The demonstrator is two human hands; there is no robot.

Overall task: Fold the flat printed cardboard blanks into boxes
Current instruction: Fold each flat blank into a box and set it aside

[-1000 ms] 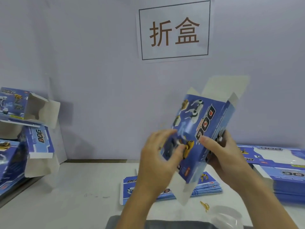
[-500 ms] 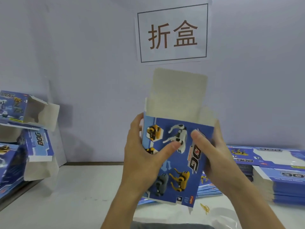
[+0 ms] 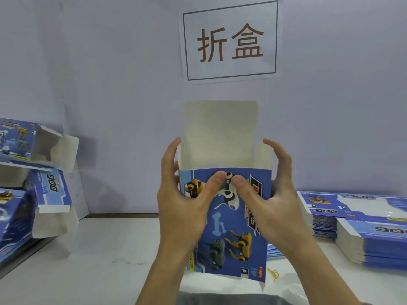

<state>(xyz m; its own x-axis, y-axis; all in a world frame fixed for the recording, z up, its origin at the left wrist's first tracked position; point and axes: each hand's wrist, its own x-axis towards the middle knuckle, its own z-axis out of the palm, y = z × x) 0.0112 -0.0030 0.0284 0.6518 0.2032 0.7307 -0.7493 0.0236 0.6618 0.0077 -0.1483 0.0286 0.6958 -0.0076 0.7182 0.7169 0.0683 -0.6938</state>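
A: What do we see changed from half a second ago?

B: The box (image 3: 224,221) now stands squarer to us, opened into a tube, its top flap (image 3: 220,128) upright and the side flaps spread.

A: Anything inside it?

B: We see only bare white cardboard. Folded boxes (image 3: 33,172) lie piled at the left; flat blanks (image 3: 361,227) are stacked at the right on the table (image 3: 99,260).

A: And the hands?

B: Our left hand (image 3: 182,205) grips the box's left edge, our right hand (image 3: 271,205) the right edge, both thumbs pressed on the printed front, fingers curled behind, held up in the middle above the table.
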